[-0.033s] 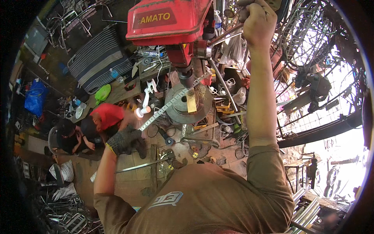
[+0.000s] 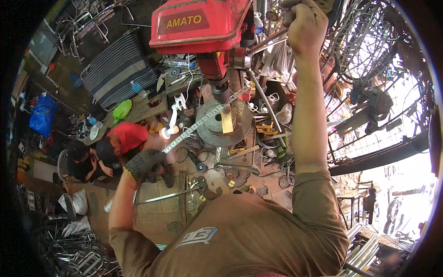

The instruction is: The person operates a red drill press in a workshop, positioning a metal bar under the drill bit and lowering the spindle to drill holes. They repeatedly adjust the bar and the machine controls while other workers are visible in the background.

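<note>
My left hand (image 2: 145, 164), in a dark knitted glove with a yellow cuff, is closed around the lower left end of a long metal bar with a row of holes (image 2: 191, 130). The bar slants up to the right across the round table (image 2: 206, 133) of a red drill press (image 2: 196, 34). Above the bar is the drill chuck (image 2: 221, 93); whether the bit touches the metal I cannot tell. A gold-coloured flat block (image 2: 226, 121) lies beside the bar on the table. My right hand (image 2: 308, 30), raised at upper right, grips the end of a feed lever (image 2: 268, 42).
A small white lamp (image 2: 174, 115) glows left of the press table. Two people (image 2: 129, 137) sit low at the left. An angle grinder (image 2: 198, 164) and a long metal strip (image 2: 168, 195) lie on the floor. Wire frames (image 2: 364, 41) crowd the upper right.
My left hand and the holed bar have shifted slightly to the left. My right hand stays on the lever with no visible movement.
</note>
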The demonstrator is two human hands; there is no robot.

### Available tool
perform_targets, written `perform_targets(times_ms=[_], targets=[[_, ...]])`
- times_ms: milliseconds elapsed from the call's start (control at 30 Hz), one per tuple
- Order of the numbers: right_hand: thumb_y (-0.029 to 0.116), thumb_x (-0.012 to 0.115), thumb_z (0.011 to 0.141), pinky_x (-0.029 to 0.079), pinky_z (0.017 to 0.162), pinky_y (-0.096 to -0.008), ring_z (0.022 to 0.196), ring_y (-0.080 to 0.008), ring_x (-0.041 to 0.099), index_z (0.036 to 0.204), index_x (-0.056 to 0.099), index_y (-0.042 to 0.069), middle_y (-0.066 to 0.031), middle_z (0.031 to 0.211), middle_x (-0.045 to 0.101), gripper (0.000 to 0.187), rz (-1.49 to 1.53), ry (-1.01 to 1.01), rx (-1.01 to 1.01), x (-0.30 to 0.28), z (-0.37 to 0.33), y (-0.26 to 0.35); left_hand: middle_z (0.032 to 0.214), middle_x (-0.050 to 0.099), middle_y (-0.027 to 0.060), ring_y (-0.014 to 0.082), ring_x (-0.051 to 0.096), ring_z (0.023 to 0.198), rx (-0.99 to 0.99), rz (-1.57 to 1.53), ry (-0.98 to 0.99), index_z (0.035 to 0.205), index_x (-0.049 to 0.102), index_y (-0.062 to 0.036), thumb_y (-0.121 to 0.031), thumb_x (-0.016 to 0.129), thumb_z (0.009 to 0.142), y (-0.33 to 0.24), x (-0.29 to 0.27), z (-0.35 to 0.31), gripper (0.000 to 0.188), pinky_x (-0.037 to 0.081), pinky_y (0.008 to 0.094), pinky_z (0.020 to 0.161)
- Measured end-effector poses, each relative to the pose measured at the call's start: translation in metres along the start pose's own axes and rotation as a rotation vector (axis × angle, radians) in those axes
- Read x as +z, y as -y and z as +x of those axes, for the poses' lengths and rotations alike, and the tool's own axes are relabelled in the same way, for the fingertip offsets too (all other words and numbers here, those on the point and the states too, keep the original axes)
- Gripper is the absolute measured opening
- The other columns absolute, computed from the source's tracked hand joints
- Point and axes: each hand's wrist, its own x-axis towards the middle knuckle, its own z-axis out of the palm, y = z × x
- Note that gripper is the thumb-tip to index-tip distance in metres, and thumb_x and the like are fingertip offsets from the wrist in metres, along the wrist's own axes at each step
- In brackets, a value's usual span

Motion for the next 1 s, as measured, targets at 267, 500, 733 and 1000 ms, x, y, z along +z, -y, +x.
perform_targets(times_ms=[267,500,733,1000], targets=[[0.008,0.04,0.084,0.031,0.042,-0.0241,0.044,-0.0062,0.041,0.07,0.06,0.002,0.0015,0.052,0.047,0.025,-0.055,-0.002,-0.03,0.0,0.001,-0.003,0.083,0.066,0.0125,0.0275,0.066,0.078,-0.067,0.734,0.013,0.103,0.068,-0.0119,-0.021,0.069,0.079,-0.025,-0.087,0.042,0.025,0.052,0.0386,0.067],[0.009,0.041,0.084,0.03,0.043,-0.0234,0.045,-0.0054,0.039,0.07,0.062,0.002,0.0023,0.052,0.046,0.026,-0.034,-0.028,-0.075,0.002,-0.002,-0.005,0.069,0.062,0.0129,0.0243,0.061,0.069,0.029,0.354,-0.208,0.084,0.069,-0.0054,-0.033,0.063,0.087,-0.001,-0.06,0.037,0.029,0.046,0.0378,0.058],[0.008,0.042,0.083,0.026,0.044,-0.0241,0.047,-0.0044,0.037,0.07,0.062,0.001,0.0036,0.054,0.045,0.026,-0.126,-0.094,-0.235,0.006,-0.002,-0.008,0.069,0.06,0.0054,0.0157,0.055,0.06,0.404,0.145,-0.348,0.086,0.066,0.0,-0.031,0.066,0.087,0.084,0.0,0.053,0.031,0.044,0.0363,0.055],[0.008,0.044,0.083,0.03,0.048,-0.0277,0.051,-0.0081,0.04,0.071,0.063,-0.001,-0.0014,0.056,0.046,0.025,-0.155,-0.109,-0.287,0.002,0.0,-0.014,0.069,0.062,0.0061,0.0196,0.059,0.063,0.043,-0.045,-0.544,0.089,0.063,0.0008,-0.032,0.063,0.091,0.086,0.104,0.053,0.033,0.046,0.0365,0.059]])
